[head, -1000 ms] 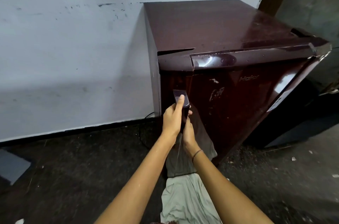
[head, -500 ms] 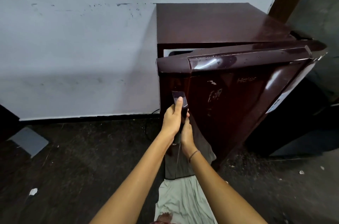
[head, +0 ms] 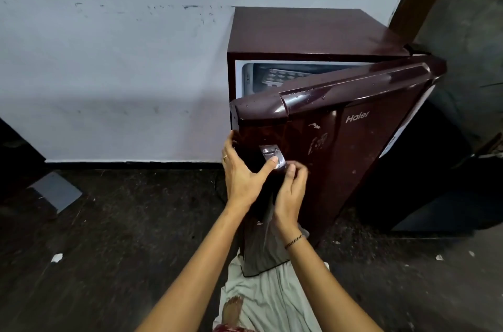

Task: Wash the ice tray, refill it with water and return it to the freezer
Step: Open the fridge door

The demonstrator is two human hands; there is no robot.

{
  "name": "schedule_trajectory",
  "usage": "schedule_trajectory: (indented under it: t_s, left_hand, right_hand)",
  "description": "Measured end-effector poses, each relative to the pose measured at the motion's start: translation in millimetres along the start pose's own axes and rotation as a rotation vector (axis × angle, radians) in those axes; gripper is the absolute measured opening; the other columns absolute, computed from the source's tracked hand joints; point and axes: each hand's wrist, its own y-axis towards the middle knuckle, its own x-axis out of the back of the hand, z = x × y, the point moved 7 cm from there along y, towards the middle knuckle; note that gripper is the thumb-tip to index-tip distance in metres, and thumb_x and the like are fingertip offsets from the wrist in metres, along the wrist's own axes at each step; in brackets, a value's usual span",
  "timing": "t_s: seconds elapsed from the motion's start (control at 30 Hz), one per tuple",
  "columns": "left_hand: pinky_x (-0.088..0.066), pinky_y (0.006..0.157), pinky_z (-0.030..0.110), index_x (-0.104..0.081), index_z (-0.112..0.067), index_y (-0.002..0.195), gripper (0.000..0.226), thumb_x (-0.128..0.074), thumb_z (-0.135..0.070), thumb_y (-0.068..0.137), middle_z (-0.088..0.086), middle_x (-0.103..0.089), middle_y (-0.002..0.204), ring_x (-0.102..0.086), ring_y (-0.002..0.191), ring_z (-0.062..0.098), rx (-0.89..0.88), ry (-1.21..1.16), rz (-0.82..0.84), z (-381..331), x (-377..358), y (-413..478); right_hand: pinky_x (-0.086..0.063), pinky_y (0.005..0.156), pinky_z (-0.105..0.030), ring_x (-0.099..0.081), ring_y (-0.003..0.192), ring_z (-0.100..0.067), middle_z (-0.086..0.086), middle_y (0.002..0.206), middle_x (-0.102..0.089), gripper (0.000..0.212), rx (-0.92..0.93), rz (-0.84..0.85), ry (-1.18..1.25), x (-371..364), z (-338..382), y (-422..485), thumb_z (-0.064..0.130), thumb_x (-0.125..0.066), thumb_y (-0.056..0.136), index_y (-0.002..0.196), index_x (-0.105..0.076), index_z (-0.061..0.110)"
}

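One fridge door ajar, left hand gripping it, right hand unclear, dark floor, white wall.

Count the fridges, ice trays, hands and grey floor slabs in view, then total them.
Dark maroon glossy mini fridge: 1
Pale gridded plastic ice tray: 1
Bare hands (left hand, right hand): 2
Flat grey rectangular floor slab: 1
Total: 5

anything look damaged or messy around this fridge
Yes. The fridge door has pale scuffs beside the Haier logo, where the finish looks worn, and water droplets on its top edge. On the floor, white scraps lie scattered and a grey slab lies loose near the wall.
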Motion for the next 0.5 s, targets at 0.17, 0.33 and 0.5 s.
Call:
schedule_trajectory:
  t_s: [0.17,0.33,0.5]
  left_hand:
    - [-0.039,0.101,0.024,-0.028,-0.019,0.135,0.091,-0.063,-0.062,0.063,-0.009,-0.035,0.127,-0.038,0.121,0.007,-0.071,0.006,-0.055,-9,7,-21]
    - [-0.047,0.091,0.04,-0.042,-0.015,0.134,0.082,-0.037,-0.076,0.079,-0.002,-0.038,0.11,-0.048,0.105,0.019,-0.175,0.027,-0.087,-19,0,-49]
    - [-0.044,0.081,0.054,-0.059,-0.006,0.107,0.071,-0.024,-0.065,0.091,-0.001,-0.053,0.096,-0.054,0.092,0.023,-0.273,-0.016,-0.133,-38,-6,-72]
  right_hand:
    - [-0.035,0.1,-0.03,-0.037,0.115,-0.013,0.0,0.125,-0.042,0.029,0.453,-0.059,-0.228,28,75,3,0.022,-0.05,0.092,0.12,-0.048,0.013]
    - [-0.027,0.109,-0.038,-0.031,0.133,-0.021,-0.001,0.142,-0.038,0.037,0.707,0.048,-0.571,29,130,-11,0.032,-0.044,0.095,0.131,-0.05,0.022]
    - [-0.025,0.107,-0.048,-0.035,0.132,-0.015,0.008,0.133,-0.053,0.036,0.675,0.035,-0.712,50,148,-24,0.037,-0.036,0.095,0.12,-0.062,0.029]
